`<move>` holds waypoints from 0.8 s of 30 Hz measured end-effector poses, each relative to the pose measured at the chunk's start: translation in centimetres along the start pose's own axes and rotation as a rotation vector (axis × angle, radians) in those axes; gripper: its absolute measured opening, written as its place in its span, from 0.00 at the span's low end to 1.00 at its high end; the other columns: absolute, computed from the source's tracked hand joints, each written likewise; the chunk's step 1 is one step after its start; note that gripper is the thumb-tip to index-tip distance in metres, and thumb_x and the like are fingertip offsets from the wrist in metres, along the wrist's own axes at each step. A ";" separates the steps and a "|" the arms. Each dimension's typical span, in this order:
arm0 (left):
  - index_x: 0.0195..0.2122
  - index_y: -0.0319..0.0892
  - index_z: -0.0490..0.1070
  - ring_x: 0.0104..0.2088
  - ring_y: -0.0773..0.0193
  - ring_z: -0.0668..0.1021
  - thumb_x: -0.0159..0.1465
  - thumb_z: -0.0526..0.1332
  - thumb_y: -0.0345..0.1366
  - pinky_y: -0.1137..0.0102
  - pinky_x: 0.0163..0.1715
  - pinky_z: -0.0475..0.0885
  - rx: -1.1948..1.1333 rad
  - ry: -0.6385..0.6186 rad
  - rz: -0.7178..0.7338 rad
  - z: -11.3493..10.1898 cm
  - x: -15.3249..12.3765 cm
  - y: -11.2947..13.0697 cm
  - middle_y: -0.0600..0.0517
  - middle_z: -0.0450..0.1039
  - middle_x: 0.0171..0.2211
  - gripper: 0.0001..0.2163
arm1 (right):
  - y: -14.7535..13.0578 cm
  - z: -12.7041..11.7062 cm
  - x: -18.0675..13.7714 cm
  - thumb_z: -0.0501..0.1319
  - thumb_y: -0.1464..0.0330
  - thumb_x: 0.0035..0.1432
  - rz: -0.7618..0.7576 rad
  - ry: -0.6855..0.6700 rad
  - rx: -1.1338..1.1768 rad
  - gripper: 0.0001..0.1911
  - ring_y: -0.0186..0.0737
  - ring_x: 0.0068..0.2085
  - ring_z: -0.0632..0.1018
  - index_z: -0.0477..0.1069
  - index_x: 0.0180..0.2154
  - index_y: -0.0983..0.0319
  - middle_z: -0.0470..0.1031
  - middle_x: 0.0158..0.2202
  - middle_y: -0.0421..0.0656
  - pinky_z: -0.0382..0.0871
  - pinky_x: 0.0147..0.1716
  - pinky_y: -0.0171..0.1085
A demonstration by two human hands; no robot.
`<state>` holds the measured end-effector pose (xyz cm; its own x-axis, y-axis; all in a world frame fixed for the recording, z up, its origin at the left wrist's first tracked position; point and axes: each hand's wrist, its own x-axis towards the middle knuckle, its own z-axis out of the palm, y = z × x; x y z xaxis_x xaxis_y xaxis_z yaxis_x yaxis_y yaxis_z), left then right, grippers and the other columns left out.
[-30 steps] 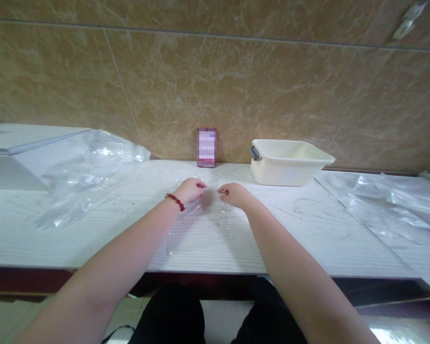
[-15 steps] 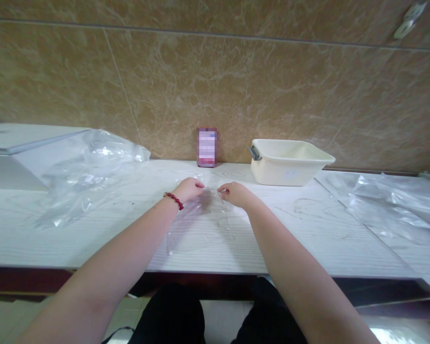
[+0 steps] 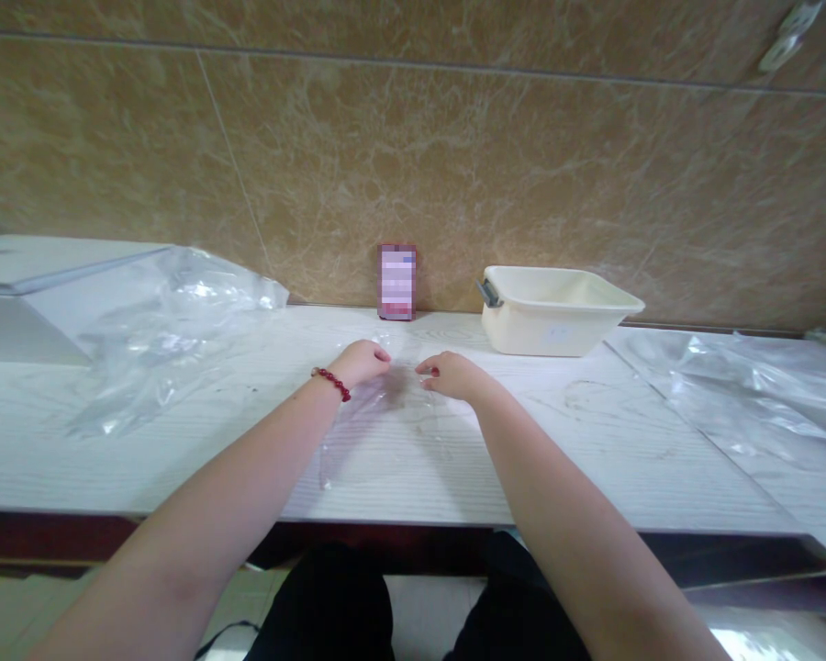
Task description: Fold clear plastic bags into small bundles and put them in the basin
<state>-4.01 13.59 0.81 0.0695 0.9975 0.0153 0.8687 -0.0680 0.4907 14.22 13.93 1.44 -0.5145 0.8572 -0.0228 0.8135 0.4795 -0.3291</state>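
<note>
A small clear plastic bag (image 3: 385, 431) lies flat on the white table (image 3: 592, 441) in front of me. My left hand (image 3: 362, 361), with a red bead bracelet on the wrist, pinches the bag's far edge on the left. My right hand (image 3: 452, 374) pinches the same edge a little to the right. Both hands have their fingers closed on the thin film, a few centimetres apart.
A cream plastic tub (image 3: 554, 310) stands at the back right against the tiled wall. A small pink box (image 3: 396, 282) stands upright at the wall. Crumpled clear plastic sheets lie at the left (image 3: 172, 321) and right (image 3: 757, 395). A white board (image 3: 27, 275) rests far left.
</note>
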 end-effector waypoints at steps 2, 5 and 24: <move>0.28 0.41 0.74 0.31 0.63 0.74 0.48 0.56 0.34 0.74 0.31 0.65 -0.004 -0.008 0.012 -0.1 -0.1 0.1 0.51 0.75 0.29 0.09 | 0.0 -0.1 0.0 0.58 0.71 0.45 0.010 0.011 -0.012 0.16 0.34 0.33 0.72 0.70 0.40 0.57 0.73 0.33 0.40 0.63 0.33 0.30; 0.28 0.41 0.74 0.31 0.62 0.74 0.47 0.57 0.34 0.74 0.31 0.65 0.000 -0.013 0.019 -0.3 -0.2 0.2 0.50 0.75 0.29 0.09 | -0.2 -0.2 0.0 0.56 0.70 0.46 0.018 0.050 -0.004 0.15 0.34 0.32 0.72 0.70 0.40 0.57 0.73 0.32 0.41 0.63 0.33 0.30; 0.30 0.43 0.73 0.31 0.64 0.74 0.45 0.60 0.32 0.75 0.32 0.65 0.056 -0.028 -0.030 -0.7 -0.1 -0.2 0.52 0.74 0.29 0.10 | -0.2 -1.0 -0.8 0.58 0.69 0.45 -0.055 -0.108 -0.007 0.23 0.36 0.38 0.72 0.65 0.47 0.57 0.71 0.40 0.41 0.63 0.37 0.32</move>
<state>-4.51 13.52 1.35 0.0558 0.9982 -0.0236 0.8964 -0.0397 0.4414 14.73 13.30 2.50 -0.5840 0.8048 -0.1062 0.7851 0.5267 -0.3259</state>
